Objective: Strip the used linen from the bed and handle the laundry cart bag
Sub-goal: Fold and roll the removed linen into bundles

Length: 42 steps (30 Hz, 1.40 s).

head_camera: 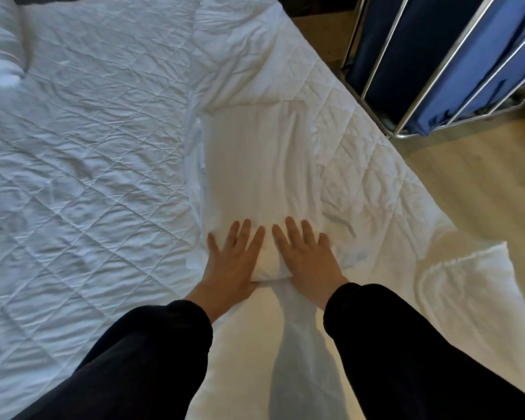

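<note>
Head view.

**Q:** What lies under the hands?

**A:** A white striped bundle [261, 165] on the right half of the bed [73, 147], near its edge. Whether it is a cased pillow or folded linen cannot be told. The left hand [234, 262] and right hand [306, 256] rest side by side on its near end, palms down.

**Q:** And the fingers?

**A:** The fingers [291, 234] of both hands are straight and slightly spread, flat on the cloth. Neither hand pinches or curls round anything. The fabric dents beneath the palms, so this reads as a press, probably to flatten or steady the bundle before taking hold.

**Q:** What surrounds it?

**A:** A creased quilted cover [88, 207] spans the mattress, and a second pillow [0, 40] sits at the far left corner. More white cloth [467, 283] hangs over the near right corner towards the wooden floor [467, 183]. Dark sleeves [152, 359] cover both forearms.

**Q:** Where is the cart?

**A:** The laundry cart [445, 63], a metal frame, stands on the floor just beside the bed's right edge, well apart from the hands. Its blue bag [406, 65] hangs inside the bars, and the bag's mouth is out of frame. That placement likely keeps the carry short.

**Q:** How far along is the task?

**A:** Judged midway: the bundle lies on the bed and nothing is seen entering the bag.
</note>
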Each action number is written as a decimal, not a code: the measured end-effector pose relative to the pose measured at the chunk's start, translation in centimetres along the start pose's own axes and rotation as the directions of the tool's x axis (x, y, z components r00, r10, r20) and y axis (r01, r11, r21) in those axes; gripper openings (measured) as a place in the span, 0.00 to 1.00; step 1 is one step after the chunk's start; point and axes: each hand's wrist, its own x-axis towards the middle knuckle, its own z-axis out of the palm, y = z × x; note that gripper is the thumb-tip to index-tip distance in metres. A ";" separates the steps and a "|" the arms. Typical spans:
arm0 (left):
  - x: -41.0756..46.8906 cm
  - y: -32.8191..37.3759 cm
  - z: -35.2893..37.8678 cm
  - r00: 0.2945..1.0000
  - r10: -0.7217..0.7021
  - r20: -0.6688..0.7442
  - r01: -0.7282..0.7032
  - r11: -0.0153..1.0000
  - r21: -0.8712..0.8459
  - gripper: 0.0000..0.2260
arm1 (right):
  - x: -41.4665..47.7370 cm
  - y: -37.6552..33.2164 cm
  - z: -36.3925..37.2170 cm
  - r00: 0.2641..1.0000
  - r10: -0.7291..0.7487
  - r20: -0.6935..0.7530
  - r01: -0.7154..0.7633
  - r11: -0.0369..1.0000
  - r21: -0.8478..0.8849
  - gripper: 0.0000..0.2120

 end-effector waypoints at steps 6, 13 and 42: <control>0.7 -0.1 1.3 0.992 -0.085 0.092 0.093 0.991 -0.092 0.48 | 1.6 -1.0 0.5 0.999 0.037 -0.011 -0.036 0.998 0.057 0.29; 2.8 -1.0 1.2 0.971 -0.050 0.235 0.108 0.964 -0.241 0.45 | 3.2 -1.0 0.5 0.996 0.076 0.035 -0.078 0.994 0.070 0.24; -21.8 -3.3 1.4 0.968 0.102 0.228 -0.073 0.989 -0.131 0.42 | -15.7 -20.0 0.0 0.969 0.248 -0.014 -0.240 0.950 0.198 0.19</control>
